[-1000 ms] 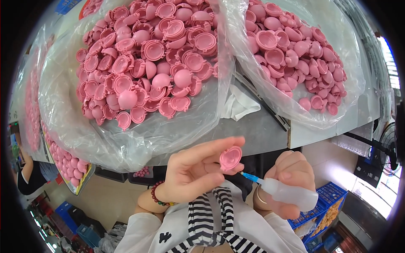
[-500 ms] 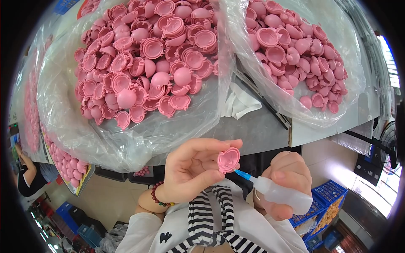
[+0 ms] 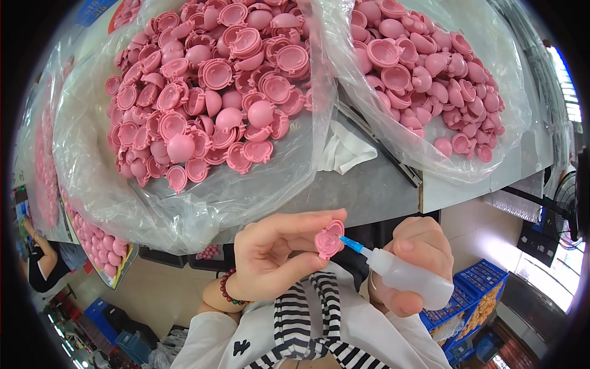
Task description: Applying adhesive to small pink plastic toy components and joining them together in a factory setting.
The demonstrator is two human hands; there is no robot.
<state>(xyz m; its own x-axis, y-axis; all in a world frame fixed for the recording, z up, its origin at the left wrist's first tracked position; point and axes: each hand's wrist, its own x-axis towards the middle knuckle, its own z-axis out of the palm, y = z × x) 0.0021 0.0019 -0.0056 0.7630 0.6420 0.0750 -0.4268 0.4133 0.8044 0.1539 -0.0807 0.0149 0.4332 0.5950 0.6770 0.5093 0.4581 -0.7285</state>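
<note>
Between the thumb and fingers of my left hand (image 3: 270,253) is a small pink plastic half-shell (image 3: 329,239), its hollow side turned to the right. My right hand (image 3: 420,261) is wrapped round a translucent white squeeze bottle (image 3: 410,281) with a blue dispensing nozzle (image 3: 351,244). The nozzle's thin tip points left and reaches the hollow of the half-shell; whether it touches the plastic I cannot tell. Beyond my hands, a big heap of similar pink half-shells (image 3: 180,148) lies on a clear plastic bag (image 3: 203,209).
To the right lies a second heap of pink shells (image 3: 437,63) in another clear bag (image 3: 473,172). A white cloth (image 3: 348,149) rests between the bags on the grey table (image 3: 319,197). Blue crates (image 3: 482,277) stand at lower right, a fan (image 3: 566,206) at far right. Another person (image 3: 46,261) is at far left.
The blue nozzle has moved up and left, from the lower edge of the half-shell to its hollow. The half-shell has turned and shifted slightly left with my left hand.
</note>
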